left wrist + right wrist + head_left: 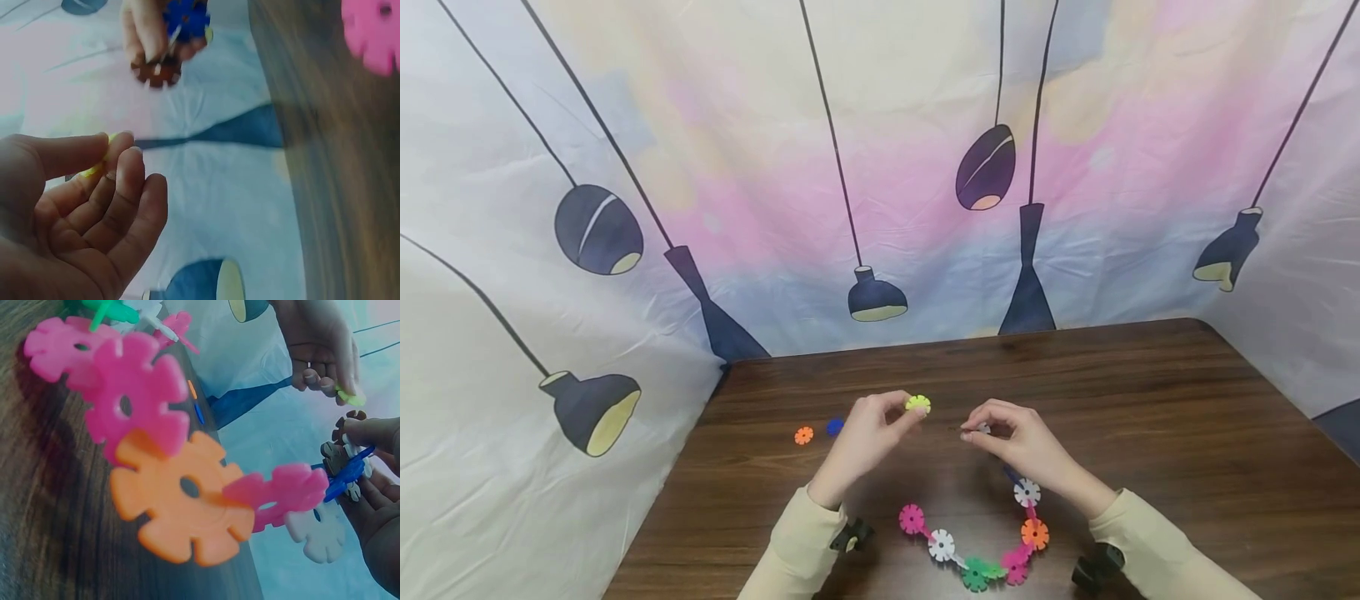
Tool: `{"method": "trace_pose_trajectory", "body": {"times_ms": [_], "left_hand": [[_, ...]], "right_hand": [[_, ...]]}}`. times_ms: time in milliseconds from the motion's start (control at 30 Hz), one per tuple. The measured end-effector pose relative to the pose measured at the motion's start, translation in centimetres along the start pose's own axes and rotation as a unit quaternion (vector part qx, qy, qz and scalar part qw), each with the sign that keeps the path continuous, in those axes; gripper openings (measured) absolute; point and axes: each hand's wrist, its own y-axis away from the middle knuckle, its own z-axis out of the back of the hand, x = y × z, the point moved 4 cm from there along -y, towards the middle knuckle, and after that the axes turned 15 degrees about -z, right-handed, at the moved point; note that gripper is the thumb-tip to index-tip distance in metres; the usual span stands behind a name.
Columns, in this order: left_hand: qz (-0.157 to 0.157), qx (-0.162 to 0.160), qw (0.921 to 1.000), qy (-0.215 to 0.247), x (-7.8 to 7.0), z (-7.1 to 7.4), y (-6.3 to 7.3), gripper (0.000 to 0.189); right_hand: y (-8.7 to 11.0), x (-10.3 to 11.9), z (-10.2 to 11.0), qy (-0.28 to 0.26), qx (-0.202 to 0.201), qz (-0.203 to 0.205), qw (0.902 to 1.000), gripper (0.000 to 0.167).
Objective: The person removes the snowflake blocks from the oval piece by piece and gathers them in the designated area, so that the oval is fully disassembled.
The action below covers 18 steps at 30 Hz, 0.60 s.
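Observation:
My left hand (868,429) pinches a yellow notched snowflake disc (918,404) between thumb and fingertips, above the table. Facing it across a small gap, my right hand (1018,437) holds the end of a chain of interlocked snowflake discs, with a brown disc (156,75) at its fingertips. A blue disc (187,22) and white ones sit near those fingers. The chain curves down toward me through an orange disc (1034,534), pink ones and a green disc (975,574). A white disc (941,546) leads to the pink disc (912,519) at its other end.
Left of my left hand, a loose orange disc (803,435) and a blue disc (835,427) lie on the dark wooden table (1187,417). A cloth backdrop (917,217) printed with hanging lamps stands along the table's back and sides.

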Motion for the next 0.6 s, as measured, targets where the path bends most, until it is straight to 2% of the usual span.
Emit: {"method": "trace_pose_trajectory", "body": {"times_ms": [200, 300, 400, 600], "left_hand": [[0.02, -0.071, 0.9973, 0.004, 1.4, 2.7, 0.0, 0.01], [0.018, -0.09, 0.9957, -0.005, 1.8, 4.1, 0.2, 0.009], [0.025, -0.095, 0.9949, -0.023, 2.2, 5.5, 1.1, 0.008], [0.055, -0.068, 0.9927, -0.083, 4.0, 7.3, 3.0, 0.01]], "right_hand": [[-0.2, -0.2, 0.2, 0.005, 0.008, -0.016, 0.9998, 0.004], [-0.2, -0.3, 0.3, 0.01, 0.013, -0.022, 0.9996, 0.006], [-0.3, -0.5, 0.3, 0.018, 0.02, -0.032, 0.9991, 0.009], [0.0, -0.8, 0.6, 0.034, 0.023, -0.049, 0.9979, 0.007]]}}
